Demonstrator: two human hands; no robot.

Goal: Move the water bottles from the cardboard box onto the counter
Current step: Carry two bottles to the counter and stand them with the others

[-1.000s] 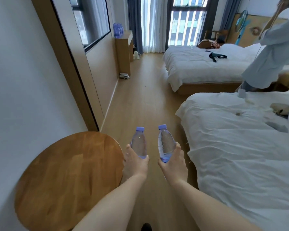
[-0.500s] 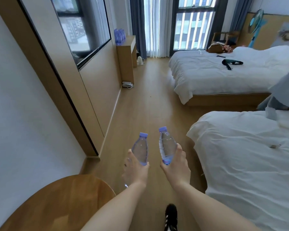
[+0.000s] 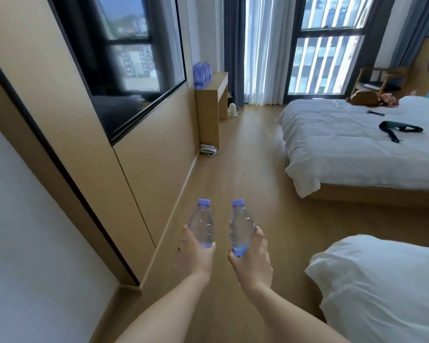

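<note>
I carry two clear water bottles with purple caps out in front of me, both upright. My left hand (image 3: 196,251) grips the left bottle (image 3: 201,224) by its lower part. The right bottle (image 3: 240,226) is held the same way in my right hand (image 3: 252,256). Far ahead on the left, a wooden counter (image 3: 214,89) stands against the wall with several more purple-capped bottles (image 3: 202,75) on it. The cardboard box is out of view.
A wood floor aisle (image 3: 233,169) runs ahead between the left wall with a dark TV screen (image 3: 134,60) and two white beds (image 3: 357,144) (image 3: 382,288) on the right. A telephone (image 3: 208,149) lies on the floor by the counter's foot.
I have walked forward along the aisle with both bottles. The round wooden table at lower left has dropped out of view, as has the person at the right. The counter is closer.
</note>
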